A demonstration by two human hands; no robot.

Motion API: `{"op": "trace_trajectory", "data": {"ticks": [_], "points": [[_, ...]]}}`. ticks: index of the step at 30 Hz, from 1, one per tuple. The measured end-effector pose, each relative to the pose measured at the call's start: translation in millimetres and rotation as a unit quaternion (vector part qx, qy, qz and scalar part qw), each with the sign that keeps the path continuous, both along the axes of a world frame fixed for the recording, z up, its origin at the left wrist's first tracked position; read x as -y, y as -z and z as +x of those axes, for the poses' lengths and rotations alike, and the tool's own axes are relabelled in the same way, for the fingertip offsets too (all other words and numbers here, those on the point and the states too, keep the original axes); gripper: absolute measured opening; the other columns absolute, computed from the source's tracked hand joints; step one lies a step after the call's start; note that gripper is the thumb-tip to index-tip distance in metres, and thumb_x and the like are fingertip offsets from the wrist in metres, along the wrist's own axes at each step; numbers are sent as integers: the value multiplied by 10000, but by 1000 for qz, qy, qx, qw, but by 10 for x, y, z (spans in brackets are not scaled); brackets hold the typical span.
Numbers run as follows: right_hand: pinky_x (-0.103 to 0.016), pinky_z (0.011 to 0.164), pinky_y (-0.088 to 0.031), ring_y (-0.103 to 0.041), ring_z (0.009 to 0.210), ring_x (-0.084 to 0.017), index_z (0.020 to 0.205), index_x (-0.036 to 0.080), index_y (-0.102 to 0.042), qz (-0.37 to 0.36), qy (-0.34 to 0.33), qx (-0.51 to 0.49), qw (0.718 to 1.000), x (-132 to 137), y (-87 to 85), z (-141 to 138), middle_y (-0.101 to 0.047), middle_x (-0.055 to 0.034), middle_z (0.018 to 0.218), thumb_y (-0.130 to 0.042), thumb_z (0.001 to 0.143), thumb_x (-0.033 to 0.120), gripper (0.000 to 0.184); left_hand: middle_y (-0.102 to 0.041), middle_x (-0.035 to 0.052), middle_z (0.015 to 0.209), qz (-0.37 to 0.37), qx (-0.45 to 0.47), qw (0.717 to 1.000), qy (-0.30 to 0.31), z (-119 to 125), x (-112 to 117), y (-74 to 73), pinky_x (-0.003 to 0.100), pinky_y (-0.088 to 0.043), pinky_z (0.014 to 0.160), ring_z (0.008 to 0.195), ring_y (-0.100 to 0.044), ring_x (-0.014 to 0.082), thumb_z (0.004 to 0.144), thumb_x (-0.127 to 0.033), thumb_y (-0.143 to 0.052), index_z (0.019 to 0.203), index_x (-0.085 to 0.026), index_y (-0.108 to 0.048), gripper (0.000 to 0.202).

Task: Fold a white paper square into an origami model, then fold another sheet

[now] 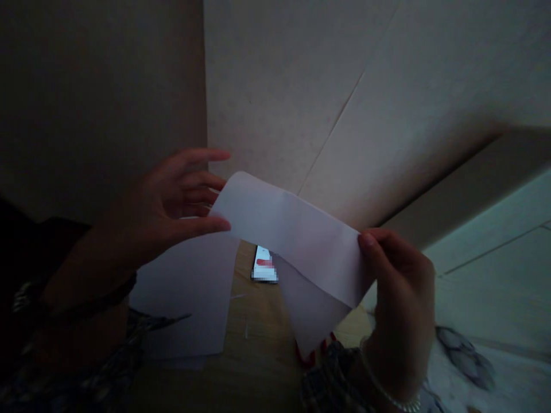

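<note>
A folded piece of white paper (301,223) is held up in the air, stretched between both hands. Its left end lies between the thumb and the lower fingers of my left hand (181,201), while the index finger is lifted away from it. My right hand (400,287) pinches the right end between thumb and fingers. A pointed flap (310,304) of the paper hangs below the upper band. Red-handled scissors (306,361) seem to lie beneath that flap, mostly hidden.
White sheets (189,298) lie on the wooden table (258,332) at the left. A phone (264,272) with a lit screen is partly covered by the held paper. Thin paper scraps (246,328) lie nearby. A pale wall (275,103) rises behind. The light is dim.
</note>
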State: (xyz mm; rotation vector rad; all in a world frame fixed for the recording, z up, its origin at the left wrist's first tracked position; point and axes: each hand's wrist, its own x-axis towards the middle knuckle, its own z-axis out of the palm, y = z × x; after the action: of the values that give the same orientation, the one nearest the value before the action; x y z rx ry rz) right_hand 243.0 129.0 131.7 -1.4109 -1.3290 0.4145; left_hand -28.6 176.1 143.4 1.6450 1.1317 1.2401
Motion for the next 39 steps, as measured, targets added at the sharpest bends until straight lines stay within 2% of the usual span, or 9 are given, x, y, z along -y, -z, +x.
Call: {"op": "trace_trajectory", "data": {"ticks": [4, 9, 16, 19, 21, 25, 30, 35, 39], "points": [[-220, 416, -262, -384, 474, -98, 694, 201, -616, -31, -21, -63, 997, -91, 68, -43, -496, 40, 567, -633, 805, 398, 226, -582, 68, 1278, -19, 14, 999, 25, 2, -36, 42, 191, -488, 686, 971, -606, 179, 650, -296, -791, 1436, -270, -298, 928], [-219, 408, -252, -362, 444, -91, 695, 205, -568, -51, -53, -113, 991, -178, 121, -41, -466, 50, 555, -633, 796, 422, 248, -480, 132, 1414, -12, 44, 999, 22, 83, -121, 101, 241, -511, 758, 1092, -581, 236, 619, -297, -813, 1460, -219, -222, 1030], [-203, 438, -308, -407, 512, -101, 702, 207, -505, -100, -191, 29, 976, -274, 204, -243, -448, 47, 591, -503, 891, 392, 264, -696, 39, 1092, -31, 143, 988, 51, 133, -99, 130, 228, -526, 625, 870, -653, 177, 832, -505, -555, 1165, -186, -565, 461], [-233, 538, -414, -512, 594, -130, 804, 208, -554, -105, -224, 136, 959, -278, 231, -303, -564, 24, 665, -494, 905, 342, 178, -713, 6, 952, -14, 122, 990, 66, 103, -89, 145, 228, -511, 597, 822, -648, 178, 777, -530, -595, 969, -181, -643, 401], [-286, 700, -492, -609, 785, -168, 993, 205, -575, -90, -232, 181, 952, -257, 225, -296, -660, -24, 871, -507, 910, 344, 175, -709, -4, 834, -6, 116, 992, 53, 102, -97, 148, 235, -496, 558, 734, -639, 168, 734, -525, -634, 881, -177, -657, 379], [-449, 1082, -360, -435, 1310, -254, 1363, 212, -386, -39, -271, 212, 938, -168, 164, -281, -483, -126, 1403, -563, 871, 477, 586, -712, 6, 764, -16, 81, 997, -5, 169, -88, 99, 239, -458, 537, 661, -617, 157, 731, -445, -638, 815, -163, -677, 297], [-498, 1134, -298, -301, 1405, -305, 1487, 244, -178, -24, -282, 257, 924, -39, 108, -454, -331, -128, 1521, -726, 731, 488, 965, -734, 2, 850, -55, -45, 997, -13, 279, -21, 18, 224, -471, 637, 764, -640, 157, 829, -313, -565, 872, -142, -683, 213], [-432, 1062, -405, -488, 1277, -247, 1412, 246, -375, 5, -251, 213, 944, -26, 126, -566, -521, -88, 1392, -571, 876, 259, 571, -716, 36, 825, -58, -62, 996, 8, 334, -50, 125, 264, -492, 615, 760, -645, 200, 845, -395, -530, 908, -120, -671, 316], [-316, 806, -523, -662, 929, -184, 1220, 275, -591, 22, -225, 120, 967, -66, 125, -508, -706, -30, 1073, -407, 952, 194, 335, -721, 11, 787, -66, -3, 998, 21, 367, -77, 186, 247, -501, 577, 719, -662, 199, 782, -400, -609, 865, -172, -679, 252]]}}
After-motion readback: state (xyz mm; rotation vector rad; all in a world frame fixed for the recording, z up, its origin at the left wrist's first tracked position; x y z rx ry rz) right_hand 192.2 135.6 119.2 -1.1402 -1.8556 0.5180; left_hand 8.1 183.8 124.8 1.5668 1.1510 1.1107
